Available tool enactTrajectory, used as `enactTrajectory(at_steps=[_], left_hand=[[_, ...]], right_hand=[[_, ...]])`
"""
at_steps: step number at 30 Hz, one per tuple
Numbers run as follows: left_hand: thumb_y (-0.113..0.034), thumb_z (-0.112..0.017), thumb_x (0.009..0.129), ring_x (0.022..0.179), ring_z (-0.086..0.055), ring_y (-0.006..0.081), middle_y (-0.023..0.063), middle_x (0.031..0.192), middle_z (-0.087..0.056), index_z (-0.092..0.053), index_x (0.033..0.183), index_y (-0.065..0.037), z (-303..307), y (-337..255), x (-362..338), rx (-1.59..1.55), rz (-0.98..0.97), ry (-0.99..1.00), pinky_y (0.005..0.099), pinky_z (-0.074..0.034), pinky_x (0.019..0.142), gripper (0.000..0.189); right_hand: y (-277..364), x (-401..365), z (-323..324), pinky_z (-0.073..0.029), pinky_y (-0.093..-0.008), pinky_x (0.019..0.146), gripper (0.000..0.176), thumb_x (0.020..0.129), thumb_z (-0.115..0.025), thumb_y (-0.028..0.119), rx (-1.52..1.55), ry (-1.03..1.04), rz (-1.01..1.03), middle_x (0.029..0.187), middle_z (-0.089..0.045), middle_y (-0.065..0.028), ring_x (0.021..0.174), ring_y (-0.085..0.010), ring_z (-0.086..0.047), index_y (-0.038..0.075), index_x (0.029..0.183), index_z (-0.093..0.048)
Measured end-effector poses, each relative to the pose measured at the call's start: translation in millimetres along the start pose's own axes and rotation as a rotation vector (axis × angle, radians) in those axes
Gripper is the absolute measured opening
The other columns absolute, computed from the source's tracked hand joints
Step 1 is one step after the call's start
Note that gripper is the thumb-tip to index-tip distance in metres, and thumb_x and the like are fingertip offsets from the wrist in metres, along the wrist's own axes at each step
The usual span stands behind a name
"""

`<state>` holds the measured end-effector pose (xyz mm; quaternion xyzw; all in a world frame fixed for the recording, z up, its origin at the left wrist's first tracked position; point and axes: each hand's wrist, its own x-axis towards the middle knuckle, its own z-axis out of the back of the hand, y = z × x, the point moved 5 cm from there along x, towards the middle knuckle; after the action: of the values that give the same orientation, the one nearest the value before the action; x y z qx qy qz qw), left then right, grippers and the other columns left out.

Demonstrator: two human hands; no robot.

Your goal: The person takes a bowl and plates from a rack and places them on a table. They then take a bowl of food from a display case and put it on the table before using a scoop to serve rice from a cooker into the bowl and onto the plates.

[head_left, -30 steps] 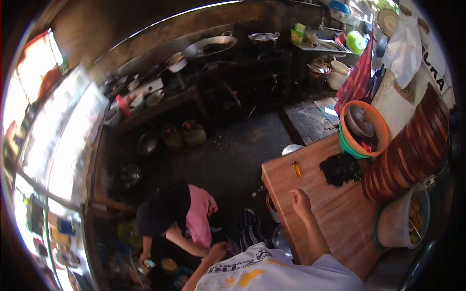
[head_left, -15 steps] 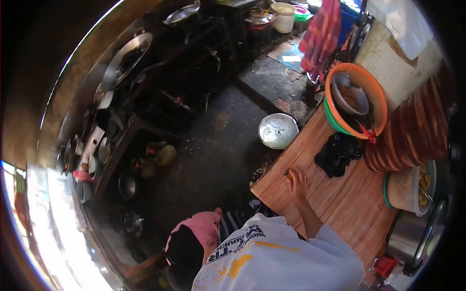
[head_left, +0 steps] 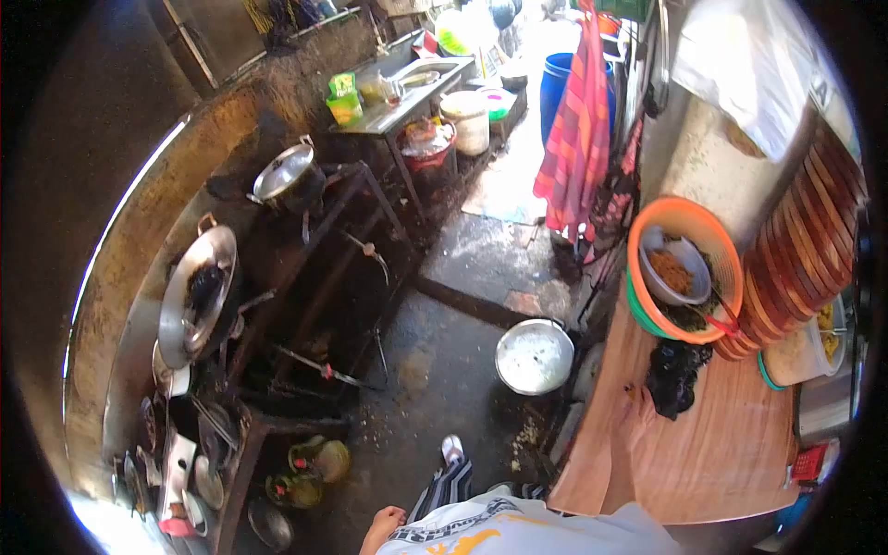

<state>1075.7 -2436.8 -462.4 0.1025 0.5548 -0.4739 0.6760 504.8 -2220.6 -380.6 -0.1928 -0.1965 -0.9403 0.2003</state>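
1. Black bundle (head_left: 673,377), crumpled and shapeless, is seen lying on the wooden bench (head_left: 731,453), towards its far end, just below the orange basket (head_left: 686,215).
2. The right hand (head_left: 636,402) is laid on the bench just beside the bundle, at its left. It is blurred, so whether it is released or clenched cannot be told.
3. The left hand (head_left: 385,521) is held low beside the white shirt (head_left: 518,536), loosely clenched, with nothing seen in it.
4. One black bundle is counted, and one orange basket, nested in one green basket (head_left: 637,313) and holding one metal bowl (head_left: 675,268) of brown food.
5. One stack of brown round trays (head_left: 795,268) is leaned at the bench's right.
6. On the floor, one lidded pot (head_left: 534,356) is set. On the stove, one wok (head_left: 197,291) and one covered pot (head_left: 285,174) are counted.
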Motion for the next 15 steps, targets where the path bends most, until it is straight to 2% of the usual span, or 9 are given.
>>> enactTrajectory(at_steps=[3, 5, 6, 7, 9, 11, 13, 15], left_hand=[[-0.015, -0.057, 0.091, 0.067, -0.062, 0.0134, 0.0072, 0.08, -0.065, -0.065, 0.096, -0.002, 55.4, -42.7, 43.6, 0.115, -0.045, 0.033, 0.0271, -0.051, 0.059, 0.016], [-0.018, -0.059, 0.09, 0.067, -0.062, 0.0134, 0.0068, 0.081, -0.066, -0.065, 0.097, -0.004, 80.8, -71.1, 84.2, 0.154, -0.038, 0.069, 0.027, -0.051, 0.059, 0.017], [-0.02, -0.061, 0.089, 0.067, -0.063, 0.0136, 0.007, 0.082, -0.066, -0.065, 0.098, -0.004, 89.7, -95.3, 102.5, 0.292, -0.099, 0.085, 0.0268, -0.051, 0.061, 0.019], [-0.02, -0.061, 0.089, 0.068, -0.063, 0.0136, 0.0072, 0.083, -0.067, -0.065, 0.099, -0.004, 91.1, -124.9, 117.9, 0.279, -0.191, 0.122, 0.0271, -0.052, 0.061, 0.019], [-0.018, -0.06, 0.089, 0.07, -0.063, 0.0135, 0.0076, 0.085, -0.067, -0.065, 0.1, -0.004, 81.9, -209.9, 135.2, 0.249, -0.391, 0.189, 0.0276, -0.052, 0.062, 0.019], [-0.016, -0.059, 0.089, 0.075, -0.064, 0.0134, 0.0081, 0.087, -0.067, -0.065, 0.103, -0.004, 54.5, -296.7, 144.8, 0.074, -0.609, 0.29, 0.0273, -0.052, 0.065, 0.019], [-0.013, -0.059, 0.089, 0.08, -0.064, 0.0146, 0.0098, 0.096, -0.066, -0.065, 0.104, -0.004, 23.9, -387.4, 141.2, 0.042, -0.909, 0.295, 0.0264, -0.051, 0.067, 0.019], [-0.011, -0.059, 0.087, 0.091, -0.063, 0.0222, 0.0124, 0.106, -0.063, -0.064, 0.106, -0.004, 12.9, -496.6, 69.5, 0.129, -1.143, 0.167, 0.0287, -0.05, 0.076, 0.021]], right_hand=[[50.5, -22.4, -11.0, -0.043, -0.0393, 0.092, 0.038, 0.085, -0.053, 0.001, -0.051, -0.19, 0.001, 0.117, -0.059, -0.0142, 0.109, -0.0339, -0.054, 0.009, 0.122, -0.057], [102.6, -31.5, -30.6, -0.047, -0.0364, 0.081, 0.021, 0.089, -0.052, 0.005, 0.331, 0.02, -0.13, 0.106, -0.062, -0.0166, 0.097, -0.0308, -0.06, 0.002, 0.107, -0.062], [139.5, -29.3, -30.3, -0.048, -0.0357, 0.075, 0.016, 0.087, -0.056, 0.007, 0.432, 0.132, -0.167, 0.098, -0.064, -0.0156, 0.089, -0.0287, -0.062, 0.002, 0.1, -0.064], [174.8, -25.3, -31.6, -0.05, -0.0349, 0.069, 0.012, 0.086, -0.059, 0.008, 0.533, 0.24, -0.205, 0.09, -0.066, -0.0147, 0.08, -0.0265, -0.064, 0.002, 0.094, -0.066], [227.0, -28.5, -57.1, -0.05, -0.0358, 0.066, 0.009, 0.081, -0.067, 0.012, 0.68, 0.304, -0.211, 0.079, -0.067, -0.0129, 0.07, -0.026, -0.064, 0.003, 0.082, -0.067], [278.5, -15.9, -78.2, -0.047, -0.0316, 0.055, 0.019, 0.079, -0.073, 0.02, 0.776, 0.329, -0.23, 0.067, -0.065, -0.0108, 0.055, -0.0184, -0.059, 0.003, 0.074, -0.067], [325.7, 11.2, -99.0, -0.047, -0.031, 0.054, 0.025, 0.081, -0.071, 0.025, 0.693, 0.543, -0.223, 0.063, -0.064, -0.0098, 0.053, -0.0159, -0.057, 0.002, 0.072, -0.066], [368.4, 43.0, -129.0, -0.047, -0.0305, 0.054, 0.03, 0.085, -0.067, 0.03, 0.845, 0.716, -0.314, 0.063, -0.064, -0.0096, 0.053, -0.0147, -0.057, 0.001, 0.075, -0.067]])
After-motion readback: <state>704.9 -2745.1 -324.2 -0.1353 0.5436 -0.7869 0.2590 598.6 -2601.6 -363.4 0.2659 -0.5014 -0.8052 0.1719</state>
